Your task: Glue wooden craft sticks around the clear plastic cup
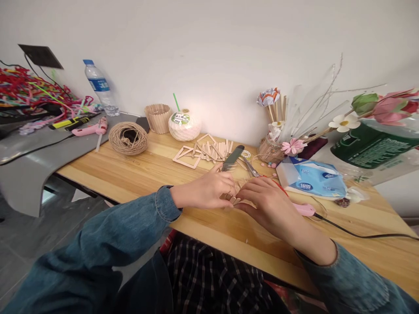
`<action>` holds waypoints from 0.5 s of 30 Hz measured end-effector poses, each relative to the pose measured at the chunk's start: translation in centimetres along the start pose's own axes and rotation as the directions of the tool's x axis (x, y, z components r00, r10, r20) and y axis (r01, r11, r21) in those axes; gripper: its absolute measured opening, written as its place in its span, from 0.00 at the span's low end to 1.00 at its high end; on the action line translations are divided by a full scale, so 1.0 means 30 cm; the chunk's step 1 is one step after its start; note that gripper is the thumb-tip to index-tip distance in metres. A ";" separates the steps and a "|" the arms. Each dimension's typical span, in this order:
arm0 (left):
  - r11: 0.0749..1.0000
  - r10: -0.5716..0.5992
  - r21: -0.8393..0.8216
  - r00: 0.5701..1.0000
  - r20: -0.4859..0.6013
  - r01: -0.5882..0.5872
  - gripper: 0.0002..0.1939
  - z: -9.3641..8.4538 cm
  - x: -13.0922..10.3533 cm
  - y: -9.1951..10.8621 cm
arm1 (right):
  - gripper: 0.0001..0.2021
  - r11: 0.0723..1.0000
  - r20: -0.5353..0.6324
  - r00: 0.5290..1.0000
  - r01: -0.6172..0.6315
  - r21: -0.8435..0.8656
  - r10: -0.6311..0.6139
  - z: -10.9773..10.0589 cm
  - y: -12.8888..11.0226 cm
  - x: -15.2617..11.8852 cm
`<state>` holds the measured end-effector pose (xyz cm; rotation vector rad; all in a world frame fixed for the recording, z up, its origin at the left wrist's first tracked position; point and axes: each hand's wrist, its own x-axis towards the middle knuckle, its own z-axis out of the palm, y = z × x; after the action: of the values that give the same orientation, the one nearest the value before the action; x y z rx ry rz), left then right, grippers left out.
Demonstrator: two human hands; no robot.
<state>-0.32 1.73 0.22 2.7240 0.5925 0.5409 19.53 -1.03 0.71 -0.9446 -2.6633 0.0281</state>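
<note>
My left hand (214, 187) and my right hand (263, 198) meet low over the table, fingertips almost touching. Both are closed in a pinch around a small pale piece (233, 199) that looks like a bit of wooden craft stick; fingers cover most of it. Just beyond them lie a dark green utility knife (234, 158) and scissors (250, 167) with red handles, partly behind my right hand. Loose craft sticks (216, 150) are piled behind, beside a square stick frame (187, 158). A pink glue gun (304, 209) rests to the right of my right wrist.
Along the back stand a twine ball (128, 138), a stick cup (158, 118), a white coconut (184, 126) with a green straw and a jar of paper flowers (271, 148). A blue wipes pack (314, 179) lies right. Another glue gun (91, 128) and water bottle (101, 89) are left.
</note>
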 end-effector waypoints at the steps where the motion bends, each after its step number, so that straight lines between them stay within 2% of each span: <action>1: 1.000 0.009 0.027 1.000 0.011 -0.009 0.07 0.000 0.001 0.000 | 0.03 1.000 0.010 1.000 0.004 -0.003 -0.004 0.006 0.000 0.002; 7: 0.979 0.029 0.198 0.995 0.093 -0.047 0.06 -0.008 0.012 0.000 | 0.07 1.000 0.027 1.000 -0.012 0.012 0.011 0.020 -0.004 0.009; 15: 0.969 0.000 0.246 0.994 0.113 -0.028 0.05 -0.018 0.024 0.013 | 0.09 0.999 0.026 1.000 -0.007 0.040 0.006 0.025 -0.006 0.015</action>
<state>0.17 1.82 1.04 2.9704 0.6508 0.3330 18.86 -0.82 0.15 -0.9464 -2.6730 0.0951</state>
